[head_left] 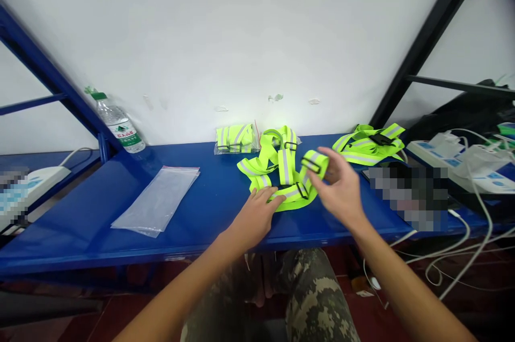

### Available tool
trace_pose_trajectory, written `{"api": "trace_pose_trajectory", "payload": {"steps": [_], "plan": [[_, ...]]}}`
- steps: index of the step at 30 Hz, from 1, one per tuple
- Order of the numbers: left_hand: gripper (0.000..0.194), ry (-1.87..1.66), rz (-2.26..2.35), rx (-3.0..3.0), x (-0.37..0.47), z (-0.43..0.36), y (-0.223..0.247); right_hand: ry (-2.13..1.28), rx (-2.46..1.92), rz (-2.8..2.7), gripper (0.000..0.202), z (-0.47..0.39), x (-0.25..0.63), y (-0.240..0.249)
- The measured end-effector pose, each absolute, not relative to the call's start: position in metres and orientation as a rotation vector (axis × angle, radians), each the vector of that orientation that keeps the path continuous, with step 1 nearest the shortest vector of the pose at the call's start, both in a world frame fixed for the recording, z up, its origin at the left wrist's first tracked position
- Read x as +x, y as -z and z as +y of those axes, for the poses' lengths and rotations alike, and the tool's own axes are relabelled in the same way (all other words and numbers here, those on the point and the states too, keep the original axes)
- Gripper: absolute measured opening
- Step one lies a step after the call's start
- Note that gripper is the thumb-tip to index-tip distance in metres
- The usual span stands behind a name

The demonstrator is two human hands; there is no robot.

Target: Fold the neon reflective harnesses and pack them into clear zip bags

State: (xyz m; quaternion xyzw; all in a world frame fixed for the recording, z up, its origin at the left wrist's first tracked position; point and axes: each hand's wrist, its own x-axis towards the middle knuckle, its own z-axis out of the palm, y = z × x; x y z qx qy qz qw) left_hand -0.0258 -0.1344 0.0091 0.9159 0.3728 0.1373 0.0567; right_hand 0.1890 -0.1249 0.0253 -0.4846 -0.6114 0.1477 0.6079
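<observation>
A neon yellow-green reflective strap [286,167] with a silver stripe and black slide buckles lies in loose loops on the blue table. My right hand [341,187] grips a folded section of it, raised just above the table with a black buckle on top. My left hand [259,213] has its fingers closed on the near edge of the same strap, resting low against the tabletop. Behind it, a similar strap sits folded inside a clear plastic bag [236,139]. To the right lies another reflective strap [364,146] with a black clip, apart from both hands.
Flat clear zip bags [159,199] lie on the blue table [80,224] to the left. A water bottle [120,124] leans against the wall. At right are a phone [406,194], a power strip [438,155] with chargers, and white cables [486,224] hanging past the edge.
</observation>
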Motion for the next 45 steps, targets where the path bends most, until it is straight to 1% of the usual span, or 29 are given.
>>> {"api": "trace_pose_trajectory", "payload": {"steps": [2,3,6,7,8,10,12,13,16,19,24,25,28,30,32,36,38,41,42,45], "plan": [[0.043,-0.529,1.087,2.741,-0.027,-0.135,-0.008,-0.182,-1.042,-1.702,0.032,-0.129,0.163,-0.016],[0.038,-0.594,1.07,2.706,-0.028,-0.135,-0.008,-0.113,-1.008,-1.837,0.027,-0.131,0.154,-0.011],[0.018,-0.791,1.084,2.565,-0.033,-0.14,-0.01,0.003,-1.004,-2.068,0.024,-0.131,0.142,0.003],[0.015,-0.86,1.126,2.528,-0.034,-0.142,-0.01,0.01,-1.021,-2.102,0.022,-0.13,0.142,0.005],[0.018,-0.928,1.182,2.503,-0.035,-0.144,-0.01,0.001,-1.034,-2.125,0.019,-0.129,0.144,0.006],[0.032,-1.028,1.299,2.481,-0.038,-0.146,-0.009,-0.051,-1.029,-2.158,0.016,-0.129,0.148,0.006],[0.045,-1.004,1.336,2.5,-0.04,-0.147,-0.007,-0.13,-0.987,-2.182,0.016,-0.128,0.151,0.003],[0.048,-0.957,1.323,2.518,-0.041,-0.147,-0.005,-0.164,-0.963,-2.19,0.016,-0.128,0.151,0.003],[0.052,-0.833,1.235,2.57,-0.044,-0.145,-0.002,-0.237,-0.875,-2.211,0.015,-0.127,0.149,0.001],[0.044,-0.877,1.196,2.54,-0.046,-0.144,-0.004,-0.245,-0.819,-2.227,0.011,-0.129,0.149,0.001],[0.013,-1.042,1.319,2.381,-0.044,-0.144,-0.009,-0.04,-1.009,-2.29,0.031,-0.145,0.162,-0.002],[0.012,-1.056,1.36,2.371,-0.043,-0.144,-0.009,-0.009,-1.046,-2.305,0.036,-0.147,0.165,-0.002],[0.025,-1.088,1.44,2.397,-0.041,-0.14,-0.008,0.023,-1.09,-2.326,0.047,-0.151,0.173,-0.001],[0.031,-1.103,1.45,2.441,-0.041,-0.137,-0.006,0.023,-1.085,-2.357,0.05,-0.149,0.176,0.001],[0.029,-1.072,1.451,2.507,-0.041,-0.135,-0.006,0.035,-1.082,-2.401,0.048,-0.145,0.177,0.002],[0.023,-0.916,1.402,2.799,-0.045,-0.138,-0.01,0.101,-1.094,-2.433,0.038,-0.139,0.177,0.005],[0.024,-0.838,1.375,2.976,-0.047,-0.143,-0.013,0.125,-1.099,-2.439,0.035,-0.137,0.176,0.005],[0.018,-0.706,1.402,3.111,-0.046,-0.151,-0.013,0.115,-1.11,-2.443,0.033,-0.135,0.175,0.004],[0.02,-0.655,1.42,3.119,-0.045,-0.153,-0.012,0.105,-1.115,-2.438,0.033,-0.134,0.175,0.003],[0.032,-0.506,1.465,3.096,-0.042,-0.153,-0.009,0.068,-1.12,-2.419,0.033,-0.133,0.177,-0.001]]}}
